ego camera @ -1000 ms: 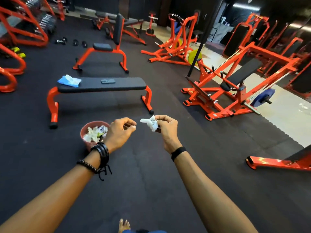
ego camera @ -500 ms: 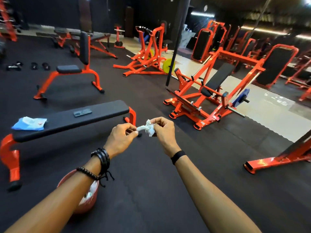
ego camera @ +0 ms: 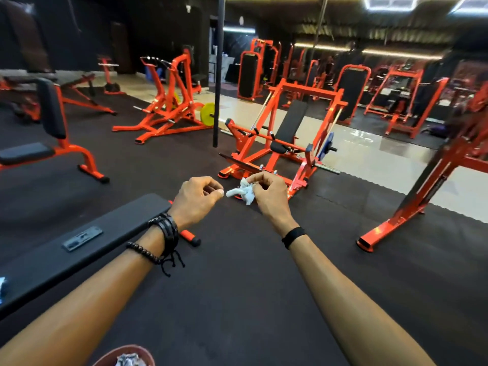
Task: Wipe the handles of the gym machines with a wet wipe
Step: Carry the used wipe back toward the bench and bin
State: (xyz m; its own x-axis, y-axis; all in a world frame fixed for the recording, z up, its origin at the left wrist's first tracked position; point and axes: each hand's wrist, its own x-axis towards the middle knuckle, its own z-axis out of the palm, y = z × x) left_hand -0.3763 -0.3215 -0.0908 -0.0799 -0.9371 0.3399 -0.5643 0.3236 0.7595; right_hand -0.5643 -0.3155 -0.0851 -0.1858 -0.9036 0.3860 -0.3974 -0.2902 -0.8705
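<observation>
Black rubber flooring [ego camera: 237, 299] stretches out under orange gym machines [ego camera: 280, 143]. My right hand [ego camera: 269, 194] pinches a crumpled white wet wipe [ego camera: 244, 192], bunched and twisted, one end poking leftward. My left hand [ego camera: 196, 198] is curled just beside that end; whether it touches, I cannot tell. No writing is readable.

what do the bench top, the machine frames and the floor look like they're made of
Bench top: matte black padding, likely vinyl, with a soft sheen. Machine frame: probably steel tube, with glossy orange paint and highlights. Floor: dark, dull, grainy mats, likely rubber.
</observation>
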